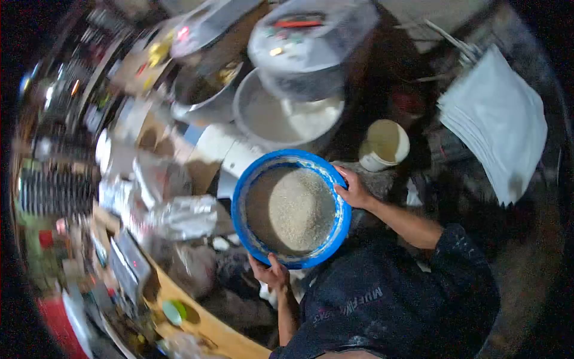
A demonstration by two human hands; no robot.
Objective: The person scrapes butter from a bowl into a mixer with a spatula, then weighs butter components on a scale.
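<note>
A round blue-rimmed sieve (239, 239) is held up in front of my dark, dusty shirt. Pale, coarse meal (296, 209) is heaped inside it, and white powder clings to its inner wall; the mesh itself is hard to make out. My left hand (271, 275) grips the rim at the lower edge of the sieve. On the opposite side, my right hand (356, 190) is closed on the rim, thumb over the top. Just beyond the sieve stands a large round tub (239, 110) with whitish powder in it.
A clear plastic-covered container (311, 45) overlaps the tub's far side. Right of the tub is a white bucket (384, 145). Stacked white sheets (493, 122) lie at far right. Plastic bags (185, 215) and a wooden board (203, 320) with a green cup (175, 312) are at left.
</note>
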